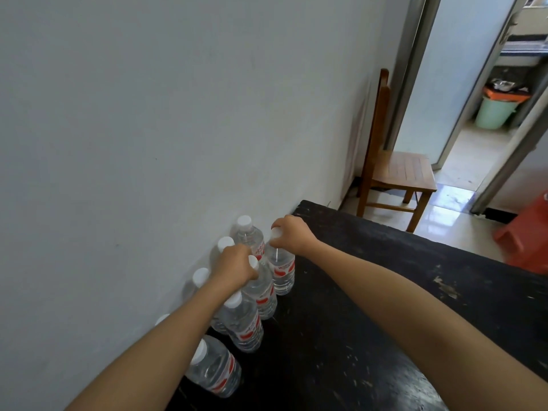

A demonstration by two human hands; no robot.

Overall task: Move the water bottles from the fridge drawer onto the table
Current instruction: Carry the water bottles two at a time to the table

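Observation:
Several clear water bottles with white caps and red labels stand in two rows on the black table (370,307), along the white wall. My right hand (292,234) grips the neck of the far bottle (283,272) in the outer row, which stands upright on the table. My left hand (235,266) closes around the neck of the bottle (264,295) just behind it. Nearer me stand two more outer-row bottles (243,324) (215,367). Wall-side bottles (247,235) are partly hidden by my left arm. The fridge drawer is out of view.
A wooden chair (397,170) stands against the wall beyond the table's far end. An orange plastic stool (527,235) sits on the tiled floor to the right. An open doorway shows a green bin (495,112) with an orange lid.

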